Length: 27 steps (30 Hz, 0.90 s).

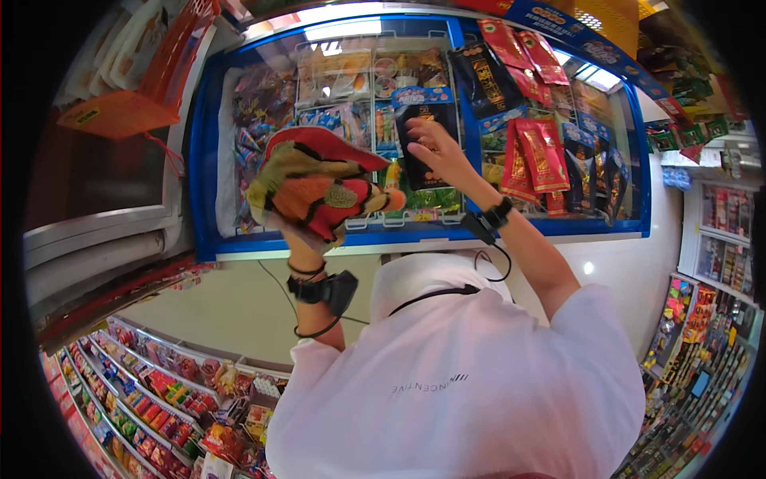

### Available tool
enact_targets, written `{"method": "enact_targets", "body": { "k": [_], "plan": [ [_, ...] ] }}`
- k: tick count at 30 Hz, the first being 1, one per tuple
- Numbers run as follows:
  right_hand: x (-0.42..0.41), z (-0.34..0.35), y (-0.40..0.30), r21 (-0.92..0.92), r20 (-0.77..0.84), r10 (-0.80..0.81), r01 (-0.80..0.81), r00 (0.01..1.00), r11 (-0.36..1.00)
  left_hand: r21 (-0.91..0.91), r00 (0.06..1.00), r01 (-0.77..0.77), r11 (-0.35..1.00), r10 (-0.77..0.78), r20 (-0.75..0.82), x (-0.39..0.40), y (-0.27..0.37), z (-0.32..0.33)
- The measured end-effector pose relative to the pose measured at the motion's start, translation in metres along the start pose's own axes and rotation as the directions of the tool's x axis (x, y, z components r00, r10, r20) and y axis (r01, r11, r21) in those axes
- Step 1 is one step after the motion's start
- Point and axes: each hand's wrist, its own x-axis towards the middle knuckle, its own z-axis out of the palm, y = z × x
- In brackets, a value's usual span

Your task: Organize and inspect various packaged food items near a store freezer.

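A crumpled towel [335, 191] with red, orange and olive patches and dark outlines is bunched over my left hand [299, 242], hiding its fingers. The towel is above the left part of a blue-framed chest freezer [371, 236] with a glass top. My right hand [440, 149] is over a black packet [428, 170] with a blue header, its fingers curved and apart. Whether the fingertips touch the packet, I cannot tell. Through the glass, several wrapped goods [338, 123] show in white wire baskets. Both wrists wear black strapped devices with cables.
Red packets [538, 155] and black packets [577, 167] lie on the freezer's right half, with more at its back. An orange plastic basket [122, 114] stands to the left. Snack shelves [155, 395] are at lower left, and further stocked shelves [694, 371] at right.
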Motion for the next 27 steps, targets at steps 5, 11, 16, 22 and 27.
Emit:
{"method": "enact_targets", "body": {
  "k": [5,11,16,22,27],
  "plan": [
    [-0.032,0.018,-0.099,-0.051,0.229,-0.222,0.239,0.948,0.97,-0.518,0.982,0.161,0.84,-0.085,0.166,0.023,0.067,0.073],
    [-0.028,0.04,-0.132,-0.097,-0.009,-0.228,0.226,0.974,0.969,-0.734,0.988,0.111,0.67,-0.154,0.009,0.037,0.078,0.119],
    [-0.016,0.059,-0.134,0.009,-0.05,-0.123,0.124,0.991,0.992,-0.804,0.978,0.078,0.59,-0.203,-0.053,0.042,0.077,0.141],
    [-0.012,0.038,-0.122,0.217,0.199,-0.039,-0.005,0.979,0.976,-0.764,0.98,0.163,0.624,-0.19,0.054,0.036,0.053,0.143],
    [0.025,-0.081,0.0,-0.319,-0.28,-0.008,-0.085,0.96,0.944,-0.518,0.959,0.126,0.846,0.029,0.281,0.031,0.106,0.136]
  ]
}}
